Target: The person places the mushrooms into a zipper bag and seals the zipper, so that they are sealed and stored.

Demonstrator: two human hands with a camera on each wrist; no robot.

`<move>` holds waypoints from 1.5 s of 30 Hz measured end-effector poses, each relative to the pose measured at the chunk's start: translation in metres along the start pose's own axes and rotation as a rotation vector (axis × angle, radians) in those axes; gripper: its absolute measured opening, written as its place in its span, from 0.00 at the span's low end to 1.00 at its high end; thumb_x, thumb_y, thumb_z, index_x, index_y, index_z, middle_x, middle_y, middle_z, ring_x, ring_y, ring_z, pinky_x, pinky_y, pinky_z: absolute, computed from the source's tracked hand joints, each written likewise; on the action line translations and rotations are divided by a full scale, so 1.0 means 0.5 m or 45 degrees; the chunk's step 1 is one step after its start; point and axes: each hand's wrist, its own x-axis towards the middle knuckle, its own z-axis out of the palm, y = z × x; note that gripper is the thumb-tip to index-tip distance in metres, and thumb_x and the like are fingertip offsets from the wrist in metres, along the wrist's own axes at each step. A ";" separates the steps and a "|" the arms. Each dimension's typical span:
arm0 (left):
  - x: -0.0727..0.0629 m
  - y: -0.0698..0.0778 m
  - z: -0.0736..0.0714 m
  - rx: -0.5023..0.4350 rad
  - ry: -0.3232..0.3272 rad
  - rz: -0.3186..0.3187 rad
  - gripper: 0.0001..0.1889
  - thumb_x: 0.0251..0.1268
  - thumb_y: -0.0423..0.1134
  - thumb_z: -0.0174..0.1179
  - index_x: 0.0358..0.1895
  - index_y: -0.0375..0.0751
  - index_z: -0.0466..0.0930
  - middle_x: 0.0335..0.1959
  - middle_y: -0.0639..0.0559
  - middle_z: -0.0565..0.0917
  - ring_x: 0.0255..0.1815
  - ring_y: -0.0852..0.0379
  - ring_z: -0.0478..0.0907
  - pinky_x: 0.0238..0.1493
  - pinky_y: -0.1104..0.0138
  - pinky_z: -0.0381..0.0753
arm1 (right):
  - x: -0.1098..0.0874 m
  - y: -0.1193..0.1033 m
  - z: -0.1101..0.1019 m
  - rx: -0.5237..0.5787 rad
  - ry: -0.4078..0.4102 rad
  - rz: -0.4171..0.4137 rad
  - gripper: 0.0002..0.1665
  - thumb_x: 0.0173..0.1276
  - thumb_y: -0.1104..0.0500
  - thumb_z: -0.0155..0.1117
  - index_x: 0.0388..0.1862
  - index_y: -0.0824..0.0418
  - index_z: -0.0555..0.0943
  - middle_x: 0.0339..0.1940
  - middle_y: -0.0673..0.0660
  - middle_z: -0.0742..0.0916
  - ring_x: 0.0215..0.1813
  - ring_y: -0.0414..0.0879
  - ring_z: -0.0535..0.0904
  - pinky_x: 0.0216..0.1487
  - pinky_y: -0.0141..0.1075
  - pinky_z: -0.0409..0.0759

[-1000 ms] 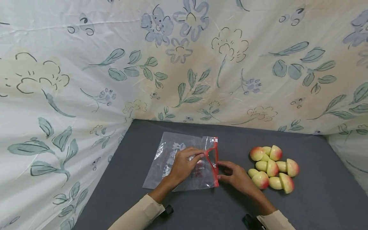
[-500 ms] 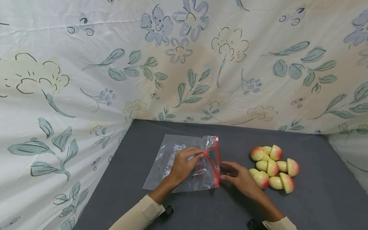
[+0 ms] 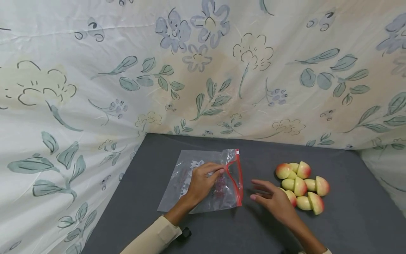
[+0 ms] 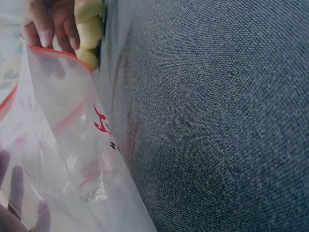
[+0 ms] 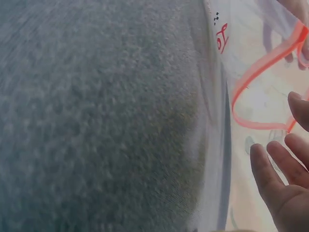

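Note:
A clear zip bag (image 3: pixel 219 192) with a red zip strip lies on the dark cloth, its mouth facing right and gaping. My left hand (image 3: pixel 203 180) pinches the upper layer near the zip, lifting that edge. My right hand (image 3: pixel 275 201) is apart from the bag mouth, fingers spread and nothing in them. Just behind it sit several yellow-and-red fruit-like pieces (image 3: pixel 300 186), rounded and paired, partly covered by this hand. In the left wrist view, red lettering shows on the bag (image 4: pixel 63 145). The right wrist view shows the relaxed fingers of the right hand (image 5: pixel 285 186) beside the red-edged opening.
A dark grey cloth (image 3: pixel 253 233) covers the table. A white floral curtain (image 3: pixel 203 81) hangs behind it and along the left side. A small black device (image 3: pixel 185 233) sits at the left cuff.
My right hand has let go of the bag's zip edge and drawn back to the right, toward the fruit-like pieces. The left hand keeps its hold in the same place.

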 end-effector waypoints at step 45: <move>-0.008 -0.016 0.006 0.016 0.023 0.032 0.10 0.71 0.38 0.71 0.51 0.46 0.93 0.44 0.55 0.92 0.48 0.58 0.89 0.48 0.64 0.88 | -0.089 0.007 -0.113 0.021 0.274 0.137 0.30 0.73 0.61 0.74 0.71 0.63 0.78 0.59 0.33 0.87 0.58 0.26 0.83 0.52 0.21 0.82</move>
